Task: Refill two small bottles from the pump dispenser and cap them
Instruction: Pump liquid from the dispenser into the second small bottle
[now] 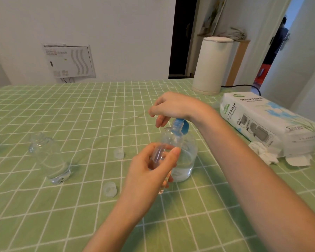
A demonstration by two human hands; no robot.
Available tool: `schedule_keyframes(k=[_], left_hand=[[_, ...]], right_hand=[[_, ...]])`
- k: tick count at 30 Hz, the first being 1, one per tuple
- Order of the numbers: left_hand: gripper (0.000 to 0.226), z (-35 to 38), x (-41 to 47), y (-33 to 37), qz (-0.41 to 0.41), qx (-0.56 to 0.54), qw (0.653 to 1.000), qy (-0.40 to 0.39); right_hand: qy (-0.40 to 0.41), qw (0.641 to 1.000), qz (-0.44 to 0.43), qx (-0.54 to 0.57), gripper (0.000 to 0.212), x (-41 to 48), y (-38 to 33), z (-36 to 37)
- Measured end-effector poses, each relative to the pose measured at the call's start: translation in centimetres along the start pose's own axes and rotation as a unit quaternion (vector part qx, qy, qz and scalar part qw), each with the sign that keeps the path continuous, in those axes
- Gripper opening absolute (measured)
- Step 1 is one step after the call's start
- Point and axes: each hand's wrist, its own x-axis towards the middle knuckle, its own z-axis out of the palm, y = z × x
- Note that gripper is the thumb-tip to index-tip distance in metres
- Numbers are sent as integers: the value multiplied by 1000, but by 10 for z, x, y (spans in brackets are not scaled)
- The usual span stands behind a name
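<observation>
My left hand (pixel 153 168) grips a small clear bottle (pixel 171 140), tilted with its open neck up against the blue pump head (pixel 182 125) of the clear dispenser (pixel 186 160). The dispenser stands on the table and is partly filled with clear liquid. My right hand (pixel 171 106) rests on top of the pump head with its fingers hanging loosely. A second small clear bottle (pixel 49 157) stands uncapped at the left. Two clear caps lie on the cloth, one (pixel 119 153) behind and one (pixel 109 189) nearer me.
The table wears a green checked cloth (pixel 80 110). A pack of tissue paper (pixel 269 120) lies at the right with crumpled tissues (pixel 265 155) beside it. A white cylindrical appliance (pixel 211 66) with a black cord stands at the back right.
</observation>
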Motion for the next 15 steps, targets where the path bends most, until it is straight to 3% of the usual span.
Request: schedule_keyframes(k=[15], left_hand=[[37,1,1,2,9,11,1000,3]], right_hand=[[31,999,-18,-38,37,-2,-9,-10]])
